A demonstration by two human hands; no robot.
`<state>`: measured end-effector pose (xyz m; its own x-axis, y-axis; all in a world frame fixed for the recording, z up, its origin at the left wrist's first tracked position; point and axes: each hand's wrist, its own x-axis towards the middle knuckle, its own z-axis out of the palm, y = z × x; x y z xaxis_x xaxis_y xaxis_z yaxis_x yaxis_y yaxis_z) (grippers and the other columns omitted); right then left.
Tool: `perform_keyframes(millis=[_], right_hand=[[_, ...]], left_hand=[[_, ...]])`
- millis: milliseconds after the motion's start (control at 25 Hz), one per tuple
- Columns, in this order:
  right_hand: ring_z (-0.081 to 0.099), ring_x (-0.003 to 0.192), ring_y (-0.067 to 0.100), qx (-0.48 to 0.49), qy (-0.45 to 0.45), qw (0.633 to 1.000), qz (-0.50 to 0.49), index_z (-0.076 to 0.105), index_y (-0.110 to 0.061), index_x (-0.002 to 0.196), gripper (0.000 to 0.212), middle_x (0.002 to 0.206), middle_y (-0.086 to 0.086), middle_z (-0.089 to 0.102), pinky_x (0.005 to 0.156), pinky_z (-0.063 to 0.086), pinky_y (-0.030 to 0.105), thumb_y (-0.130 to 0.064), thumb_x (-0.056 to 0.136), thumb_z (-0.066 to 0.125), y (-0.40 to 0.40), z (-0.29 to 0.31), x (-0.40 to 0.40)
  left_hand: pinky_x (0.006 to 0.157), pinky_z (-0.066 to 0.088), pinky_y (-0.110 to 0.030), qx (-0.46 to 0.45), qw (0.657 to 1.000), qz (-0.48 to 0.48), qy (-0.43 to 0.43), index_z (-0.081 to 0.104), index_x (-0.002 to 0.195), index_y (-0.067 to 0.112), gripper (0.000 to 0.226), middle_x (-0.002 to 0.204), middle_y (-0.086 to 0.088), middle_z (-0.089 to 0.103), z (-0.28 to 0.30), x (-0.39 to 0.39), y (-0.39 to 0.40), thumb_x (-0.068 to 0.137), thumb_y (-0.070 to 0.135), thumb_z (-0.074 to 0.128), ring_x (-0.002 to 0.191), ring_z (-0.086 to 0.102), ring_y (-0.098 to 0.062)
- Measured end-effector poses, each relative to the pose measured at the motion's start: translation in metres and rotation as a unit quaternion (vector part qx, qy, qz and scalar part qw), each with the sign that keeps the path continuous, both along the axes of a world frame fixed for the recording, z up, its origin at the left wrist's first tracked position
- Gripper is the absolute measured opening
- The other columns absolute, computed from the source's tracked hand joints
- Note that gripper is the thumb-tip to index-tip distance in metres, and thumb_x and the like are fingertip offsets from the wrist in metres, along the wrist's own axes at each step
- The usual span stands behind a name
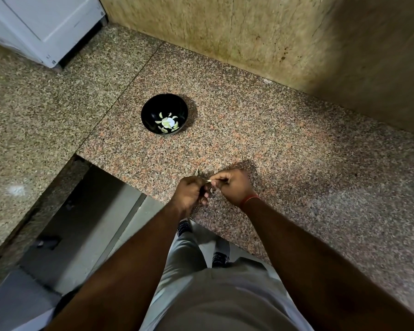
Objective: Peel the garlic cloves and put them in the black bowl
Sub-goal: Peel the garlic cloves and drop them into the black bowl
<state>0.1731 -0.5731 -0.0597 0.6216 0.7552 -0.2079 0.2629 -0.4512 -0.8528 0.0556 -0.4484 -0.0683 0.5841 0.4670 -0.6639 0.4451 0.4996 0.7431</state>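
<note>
A black bowl (151,108) stands on the speckled granite counter (285,149), with several pale peeled garlic cloves (164,123) lying at its bottom. Nearer to me, above the counter's front edge, my two hands meet fingertip to fingertip. My left hand (189,193) is curled around something small that its fingers mostly hide. My right hand (232,185) pinches a small pale garlic clove (209,180) between thumb and fingertips. A thin pale sliver of garlic skin (197,171) sticks up just beyond my left hand.
A tan stone wall (296,39) rises behind and to the right of the counter. A white appliance (46,27) stands at the far left corner. The counter drops to a lower gap (86,211) on my left. My legs and shoes show below.
</note>
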Motion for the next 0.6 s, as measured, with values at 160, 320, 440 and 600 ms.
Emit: perform_keyframes(millis=[160, 320, 440, 600], right_hand=[[0.068, 0.084, 0.008, -0.007, 0.023, 0.999, -0.024, 0.076, -0.016, 0.088, 0.015, 0.086, -0.006, 0.074, 0.082, 0.056, 0.028, -0.005, 0.093, 0.066, 0.001, -0.002, 0.0], [0.067, 0.085, 0.002, -0.011, 0.042, 0.999, -0.029, 0.077, -0.013, 0.093, 0.013, 0.088, -0.007, 0.074, 0.073, 0.048, 0.014, -0.006, 0.094, 0.067, 0.003, 0.001, 0.001], [0.068, 0.085, 0.002, 0.0, 0.031, 0.999, -0.02, 0.078, -0.012, 0.093, 0.01, 0.091, -0.005, 0.076, 0.075, 0.049, 0.016, -0.007, 0.093, 0.07, 0.003, 0.004, 0.004], [0.069, 0.083, 0.007, -0.003, 0.011, 1.0, -0.007, 0.078, -0.012, 0.091, 0.011, 0.089, -0.003, 0.076, 0.078, 0.052, 0.023, -0.007, 0.093, 0.069, 0.004, 0.007, 0.005]], left_hand=[[0.051, 0.056, -0.035, 0.054, 0.998, -0.039, -0.014, 0.068, 0.102, -0.001, 0.01, 0.08, -0.021, 0.07, 0.007, -0.002, 0.002, 0.1, 0.005, 0.061, 0.062, 0.065, -0.028], [0.045, 0.053, -0.031, 0.168, 0.984, -0.052, 0.014, 0.072, 0.093, 0.0, 0.005, 0.077, -0.018, 0.073, 0.024, 0.0, -0.003, 0.093, -0.001, 0.067, 0.053, 0.064, -0.02], [0.049, 0.055, -0.034, 0.26, 0.962, -0.08, 0.011, 0.075, 0.085, 0.008, 0.009, 0.071, -0.008, 0.074, 0.028, -0.001, -0.003, 0.091, 0.002, 0.07, 0.055, 0.066, -0.02], [0.053, 0.054, -0.025, 0.331, 0.94, -0.082, 0.015, 0.071, 0.073, 0.012, 0.018, 0.065, -0.001, 0.069, 0.028, -0.001, -0.004, 0.088, 0.003, 0.068, 0.055, 0.061, -0.013]])
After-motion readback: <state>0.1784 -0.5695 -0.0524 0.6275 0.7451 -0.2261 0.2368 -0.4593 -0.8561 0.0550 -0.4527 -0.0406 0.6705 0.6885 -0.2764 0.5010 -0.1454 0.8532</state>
